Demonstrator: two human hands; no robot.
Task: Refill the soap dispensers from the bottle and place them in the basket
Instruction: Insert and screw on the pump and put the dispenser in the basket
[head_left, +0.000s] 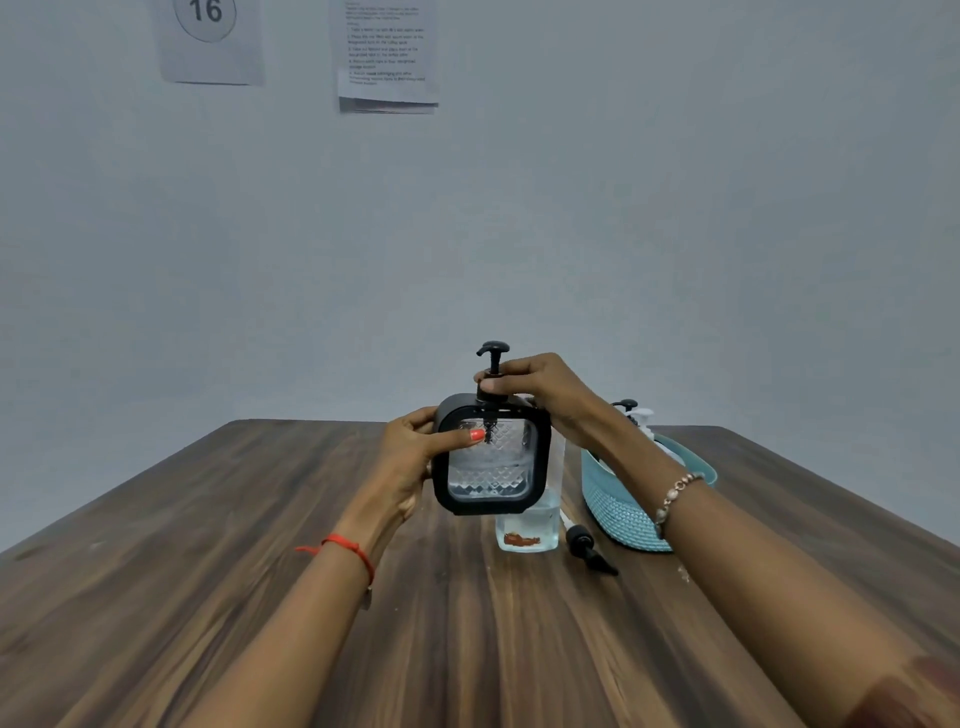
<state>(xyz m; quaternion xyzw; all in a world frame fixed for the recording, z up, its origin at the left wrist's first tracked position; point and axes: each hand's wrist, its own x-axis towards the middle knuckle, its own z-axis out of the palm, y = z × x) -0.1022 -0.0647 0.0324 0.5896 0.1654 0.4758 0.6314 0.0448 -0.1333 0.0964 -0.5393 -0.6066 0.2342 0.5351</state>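
Square black-framed soap dispenser (491, 467) is held up in front of me and looks to be off the table (208, 597). My left hand (410, 462) is wrapped round its 9 o'clock side, thumb across the patterned clear face. My right hand (540, 389) comes in from 3 o'clock, fingertips pinching the pump collar (491, 391) at the neck. My guess is I'm threading the pump on.

- Clear bottle (527, 530) stands just behind and below the dispenser, at 5 o'clock. A loose pump (587, 545) lies beside it, so it is probably uncapped. If the dispenser dips, it could knock the bottle over.
- Teal basket (623, 514) is at 4 o'clock, under my right forearm, with a second dispenser (642, 418) standing inside. A dropped elbow could clip it.
- A collar started crooked could cross-thread and leak later.
- My one-handed side grip is on smooth plastic. Too much twist from the right hand may spin the dispenser out of it.
- I can't read the fill level through the pattern.
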